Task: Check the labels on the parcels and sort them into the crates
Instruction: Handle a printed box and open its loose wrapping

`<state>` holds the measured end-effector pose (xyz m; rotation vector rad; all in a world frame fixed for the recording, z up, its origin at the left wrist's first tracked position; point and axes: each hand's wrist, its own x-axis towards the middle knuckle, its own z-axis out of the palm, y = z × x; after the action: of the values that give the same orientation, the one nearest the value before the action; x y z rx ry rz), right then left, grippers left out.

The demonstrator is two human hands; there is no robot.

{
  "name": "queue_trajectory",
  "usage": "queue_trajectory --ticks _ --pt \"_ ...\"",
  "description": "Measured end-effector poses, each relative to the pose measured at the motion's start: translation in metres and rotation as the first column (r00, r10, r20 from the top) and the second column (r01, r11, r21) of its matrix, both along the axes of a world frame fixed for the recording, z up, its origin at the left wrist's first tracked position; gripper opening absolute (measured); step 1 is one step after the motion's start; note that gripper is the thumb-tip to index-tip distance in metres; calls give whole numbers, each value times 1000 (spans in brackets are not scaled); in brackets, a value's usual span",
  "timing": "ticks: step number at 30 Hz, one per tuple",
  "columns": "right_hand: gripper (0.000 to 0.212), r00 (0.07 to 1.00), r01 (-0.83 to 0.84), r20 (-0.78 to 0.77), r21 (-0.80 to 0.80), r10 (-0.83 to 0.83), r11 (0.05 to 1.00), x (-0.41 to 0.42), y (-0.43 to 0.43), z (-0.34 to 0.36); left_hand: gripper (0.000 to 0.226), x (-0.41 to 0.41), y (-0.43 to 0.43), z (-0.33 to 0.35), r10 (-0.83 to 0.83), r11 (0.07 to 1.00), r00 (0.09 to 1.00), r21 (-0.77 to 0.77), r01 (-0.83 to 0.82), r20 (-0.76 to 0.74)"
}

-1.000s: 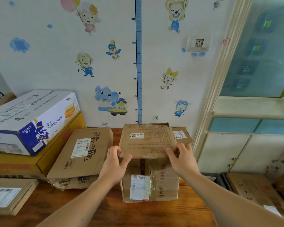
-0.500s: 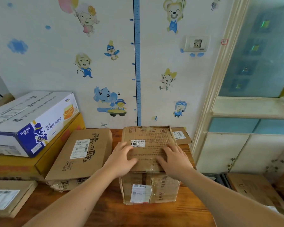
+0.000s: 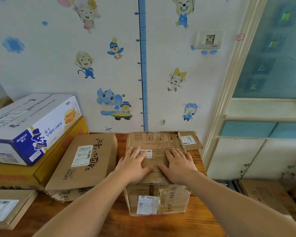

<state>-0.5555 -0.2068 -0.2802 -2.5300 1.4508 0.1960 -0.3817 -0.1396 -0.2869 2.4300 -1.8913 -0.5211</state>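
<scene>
Our left hand (image 3: 133, 165) and right hand (image 3: 178, 165) lie flat, fingers straight, side by side on the top parcel (image 3: 159, 142), at its near half, its label (image 3: 146, 153) partly under the left one.

Setting: a home, likely a child's room. Wall at 12 o'clock carries a blue height chart (image 3: 142, 65) and cartoon animal stickers (image 3: 109, 101); household wall socket (image 3: 209, 40) at 1 o'clock. White cupboard (image 3: 236, 156) at 3 o'clock. Cardboard parcels (image 3: 85, 161) stacked on a wooden table (image 3: 161, 224), 9 to 12 o'clock.
</scene>
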Motion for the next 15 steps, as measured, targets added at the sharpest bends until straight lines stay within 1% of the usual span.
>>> queue_trajectory --ticks 5,9,12,15 --pt "82 1000 -7 6 20 6 1000 0 -4 3 80 0 -1 6 10 1000 999 25 -9 -31" --pt "84 999 -1 41 -9 1 1000 1 -8 9 80 5 -5 14 19 1000 999 -3 -20 -47" --pt "85 1000 19 17 31 -20 999 2 -10 7 82 7 -7 12 17 1000 999 10 -16 -40" --pt "86 1000 14 -22 34 -14 999 2 -12 6 83 7 -8 7 6 1000 1000 21 -6 -14"
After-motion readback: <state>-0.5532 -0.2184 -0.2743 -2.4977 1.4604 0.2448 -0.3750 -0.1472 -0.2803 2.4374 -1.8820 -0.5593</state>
